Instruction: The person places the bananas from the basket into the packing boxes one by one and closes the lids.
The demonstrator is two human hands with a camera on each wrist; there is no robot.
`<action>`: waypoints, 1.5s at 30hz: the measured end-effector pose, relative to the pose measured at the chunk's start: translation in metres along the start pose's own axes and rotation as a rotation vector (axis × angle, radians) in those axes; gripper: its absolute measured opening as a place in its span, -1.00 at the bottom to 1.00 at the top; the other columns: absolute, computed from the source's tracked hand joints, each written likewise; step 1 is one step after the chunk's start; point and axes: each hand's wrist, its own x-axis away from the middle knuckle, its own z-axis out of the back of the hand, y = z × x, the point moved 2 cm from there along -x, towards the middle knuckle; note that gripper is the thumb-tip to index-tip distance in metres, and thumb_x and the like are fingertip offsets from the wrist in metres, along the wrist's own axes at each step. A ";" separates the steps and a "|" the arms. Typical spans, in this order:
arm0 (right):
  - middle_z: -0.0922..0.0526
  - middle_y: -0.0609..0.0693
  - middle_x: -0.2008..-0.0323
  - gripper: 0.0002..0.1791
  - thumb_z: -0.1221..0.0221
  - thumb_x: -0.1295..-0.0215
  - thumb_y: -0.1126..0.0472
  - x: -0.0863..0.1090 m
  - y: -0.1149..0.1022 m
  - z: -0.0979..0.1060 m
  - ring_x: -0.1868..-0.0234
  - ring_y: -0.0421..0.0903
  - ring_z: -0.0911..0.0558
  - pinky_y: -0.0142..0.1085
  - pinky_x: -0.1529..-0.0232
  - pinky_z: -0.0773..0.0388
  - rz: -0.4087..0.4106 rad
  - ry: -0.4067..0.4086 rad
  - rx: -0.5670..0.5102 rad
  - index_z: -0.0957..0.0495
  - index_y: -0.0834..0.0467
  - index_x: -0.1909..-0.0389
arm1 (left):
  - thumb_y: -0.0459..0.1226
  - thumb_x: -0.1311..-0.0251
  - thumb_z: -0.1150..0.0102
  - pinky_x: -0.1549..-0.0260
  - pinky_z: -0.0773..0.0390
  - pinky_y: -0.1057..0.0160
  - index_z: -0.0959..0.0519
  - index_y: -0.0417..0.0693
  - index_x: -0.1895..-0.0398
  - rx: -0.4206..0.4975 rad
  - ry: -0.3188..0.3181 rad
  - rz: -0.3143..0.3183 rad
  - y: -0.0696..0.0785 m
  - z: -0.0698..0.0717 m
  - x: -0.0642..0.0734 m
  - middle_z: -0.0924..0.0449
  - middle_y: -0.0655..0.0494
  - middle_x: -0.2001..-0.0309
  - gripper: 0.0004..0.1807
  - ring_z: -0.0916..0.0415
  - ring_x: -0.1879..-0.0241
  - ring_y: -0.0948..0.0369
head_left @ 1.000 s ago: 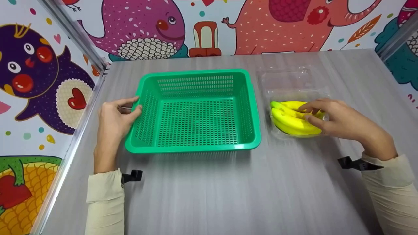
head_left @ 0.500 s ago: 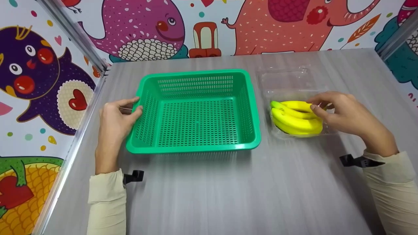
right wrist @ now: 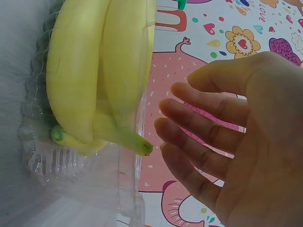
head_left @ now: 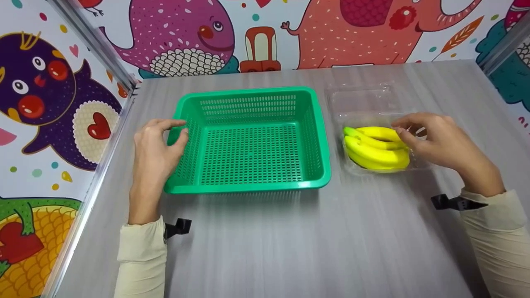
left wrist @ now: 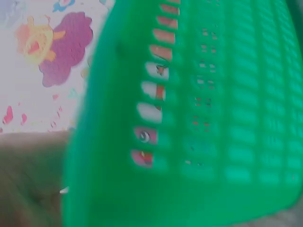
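Note:
A green plastic basket (head_left: 248, 188) with slotted walls stands on the table at centre left. Over its left rim is my left hand (head_left: 154, 147), thumb and fingers apart with nothing held between them; in the left wrist view the hand is blurred and partly hidden by the basket wall (left wrist: 109, 142). On the right, a bunch of yellow bananas (head_left: 374, 157) lies in a clear plastic clamshell box (head_left: 364, 103) whose lid is folded back. My right hand (head_left: 441, 142) hovers at the bananas' right end. The right wrist view shows its fingers (right wrist: 208, 127) loosely bent, holding nothing, beside the banana tips.
The grey wood-grain table (head_left: 265, 240) extends in front of the basket and box. Walls printed with cartoon animals (head_left: 360, 37) enclose it at the back and sides, and a metal corner post (head_left: 99, 45) rises at the back left.
The left hand has come off the basket's rim and shifted right over it. My right hand has drawn back from over the bananas toward their right end.

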 end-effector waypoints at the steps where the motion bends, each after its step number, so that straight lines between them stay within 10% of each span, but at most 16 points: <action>1: -0.82 0.14 -0.02 -0.68 -0.29 -0.54 0.14 0.000 0.000 0.000 0.04 0.06 -0.71 -0.78 0.16 -0.35 0.000 0.004 -0.002 -0.77 0.15 -0.18 | -0.26 -0.47 -0.32 -0.26 -0.59 -0.25 -0.80 -0.16 -0.14 0.009 0.004 -0.021 0.005 0.000 0.001 -0.73 -0.23 -0.20 -0.71 -0.62 -0.27 -0.18; 16: -0.84 0.09 0.09 -0.71 -0.35 -0.46 0.22 0.000 -0.003 0.001 0.13 0.00 -0.69 -0.80 0.21 -0.38 -0.009 0.069 0.006 -0.78 0.11 -0.15 | -0.28 -0.45 -0.35 0.03 -0.74 0.04 -0.81 -0.13 -0.09 0.069 -0.023 -0.285 0.083 -0.025 0.030 -0.84 -0.04 0.09 -0.75 -0.76 0.08 0.06; 45: -0.81 0.27 0.04 -0.67 -0.30 -0.50 0.14 -0.018 0.011 0.018 0.08 0.19 -0.73 -0.80 0.30 -0.33 -0.062 0.110 0.006 -0.76 0.21 -0.15 | -0.27 -0.48 -0.34 0.01 -0.76 0.23 -0.77 -0.13 -0.16 0.136 -0.246 -0.420 0.161 -0.096 0.051 -0.82 0.03 -0.01 -0.72 -0.75 0.03 0.19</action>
